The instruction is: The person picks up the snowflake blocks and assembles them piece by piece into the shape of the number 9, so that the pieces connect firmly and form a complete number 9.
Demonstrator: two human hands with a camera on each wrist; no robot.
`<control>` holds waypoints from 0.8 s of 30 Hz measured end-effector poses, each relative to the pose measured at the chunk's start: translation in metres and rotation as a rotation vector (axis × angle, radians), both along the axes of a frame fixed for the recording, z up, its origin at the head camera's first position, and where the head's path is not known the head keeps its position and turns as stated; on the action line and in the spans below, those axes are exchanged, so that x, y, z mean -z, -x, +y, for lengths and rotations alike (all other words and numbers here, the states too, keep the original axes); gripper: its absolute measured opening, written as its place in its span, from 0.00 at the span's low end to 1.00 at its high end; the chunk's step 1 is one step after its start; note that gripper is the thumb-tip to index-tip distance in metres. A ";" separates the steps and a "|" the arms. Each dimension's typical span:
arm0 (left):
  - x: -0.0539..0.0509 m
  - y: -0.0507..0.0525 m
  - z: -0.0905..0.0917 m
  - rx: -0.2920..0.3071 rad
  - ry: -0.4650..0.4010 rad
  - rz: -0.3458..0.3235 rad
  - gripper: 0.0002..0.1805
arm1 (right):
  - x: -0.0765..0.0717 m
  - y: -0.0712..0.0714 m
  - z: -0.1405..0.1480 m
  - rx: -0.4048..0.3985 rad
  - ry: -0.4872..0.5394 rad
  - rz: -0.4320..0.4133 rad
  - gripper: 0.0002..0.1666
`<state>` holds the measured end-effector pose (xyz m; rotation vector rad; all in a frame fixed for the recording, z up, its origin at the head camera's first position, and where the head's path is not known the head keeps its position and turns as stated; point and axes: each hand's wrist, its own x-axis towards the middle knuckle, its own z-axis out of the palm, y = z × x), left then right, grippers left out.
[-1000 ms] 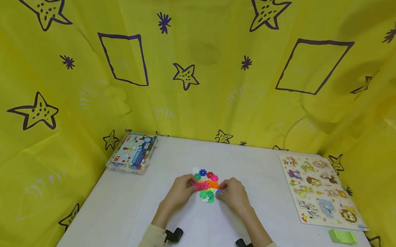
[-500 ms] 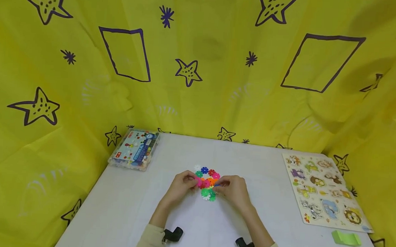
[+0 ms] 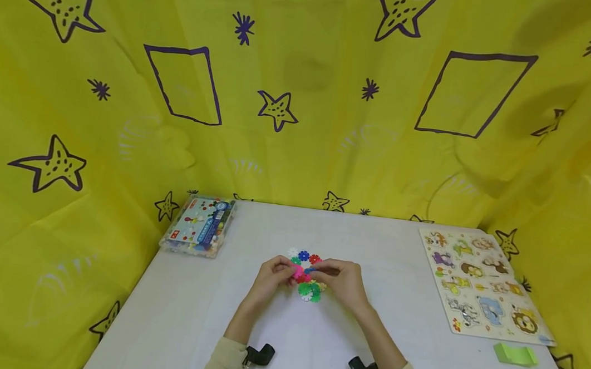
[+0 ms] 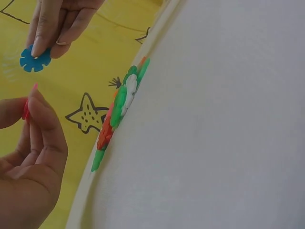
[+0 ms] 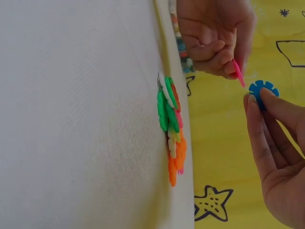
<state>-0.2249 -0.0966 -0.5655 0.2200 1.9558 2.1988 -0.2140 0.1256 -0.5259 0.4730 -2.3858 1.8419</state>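
Note:
My left hand [image 3: 268, 280] pinches a pink notched plastic disc [image 5: 238, 73] between thumb and finger. Opposite it, my right hand [image 3: 343, 282] pinches a blue notched disc [image 4: 35, 59] in the same way. Both discs are held above the table, close together but apart in the wrist views. Beneath the hands lies a loose pile of flower-shaped discs in several colours; a green disc [image 3: 304, 289], a dark blue disc [image 3: 303, 255] and a red disc [image 3: 314, 259] show in the head view. The hands hide part of the pile.
A clear box [image 3: 198, 227] of small coloured pieces stands at the back left of the white table [image 3: 168, 311]. On the right lies an animal puzzle board [image 3: 486, 286], with a light green block [image 3: 515, 355] in front of it. A yellow curtain [image 3: 296, 162] hangs behind.
My right hand has lifted the blue disc from beside the pile and moved it left, towards the left hand. The left hand has raised the pink disc slightly. The head view has shifted a little.

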 end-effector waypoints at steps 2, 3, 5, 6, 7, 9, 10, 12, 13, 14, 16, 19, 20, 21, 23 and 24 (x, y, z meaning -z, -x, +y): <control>-0.001 0.000 0.001 -0.018 -0.035 -0.021 0.08 | 0.000 0.000 -0.001 0.014 0.003 0.015 0.08; -0.002 0.000 0.002 -0.028 -0.054 -0.030 0.07 | 0.000 -0.001 -0.002 0.020 0.005 0.017 0.07; -0.004 -0.001 0.002 -0.045 -0.085 -0.050 0.06 | 0.000 -0.001 -0.003 0.028 0.016 0.015 0.07; -0.006 -0.002 0.003 -0.049 -0.097 -0.056 0.06 | 0.000 -0.001 -0.004 0.030 0.024 0.014 0.07; -0.007 -0.002 0.003 -0.053 -0.110 -0.060 0.06 | 0.000 -0.002 -0.004 0.029 0.034 0.010 0.07; -0.008 -0.003 0.003 -0.057 -0.134 -0.068 0.05 | 0.000 -0.002 -0.006 0.020 0.059 0.010 0.06; -0.009 -0.003 0.004 -0.054 -0.148 -0.073 0.04 | 0.000 -0.002 -0.006 0.014 0.073 0.015 0.06; -0.011 -0.004 0.005 -0.047 -0.177 -0.080 0.05 | 0.001 -0.002 -0.008 0.006 0.095 0.032 0.06; -0.011 -0.004 0.006 -0.044 -0.193 -0.087 0.05 | 0.001 -0.002 -0.009 0.004 0.105 0.039 0.06; -0.012 -0.004 0.007 -0.040 -0.205 -0.092 0.05 | 0.001 -0.002 -0.009 0.002 0.113 0.049 0.06; -0.012 -0.005 0.008 -0.033 -0.232 -0.097 0.06 | 0.001 -0.003 -0.010 0.009 0.125 0.056 0.06; -0.013 -0.006 0.009 -0.028 -0.259 -0.098 0.05 | -0.002 -0.006 -0.012 0.029 0.124 0.045 0.06; -0.013 -0.006 0.010 -0.027 -0.265 -0.096 0.05 | -0.002 -0.006 -0.013 0.038 0.120 0.045 0.06; -0.014 -0.007 0.010 -0.027 -0.273 -0.095 0.05 | -0.003 -0.006 -0.013 0.049 0.115 0.042 0.06; -0.014 -0.007 0.010 -0.028 -0.285 -0.098 0.04 | -0.003 -0.006 -0.015 0.062 0.106 0.052 0.06; -0.015 -0.007 0.010 -0.030 -0.289 -0.101 0.03 | 0.000 -0.005 -0.015 0.065 0.110 0.065 0.07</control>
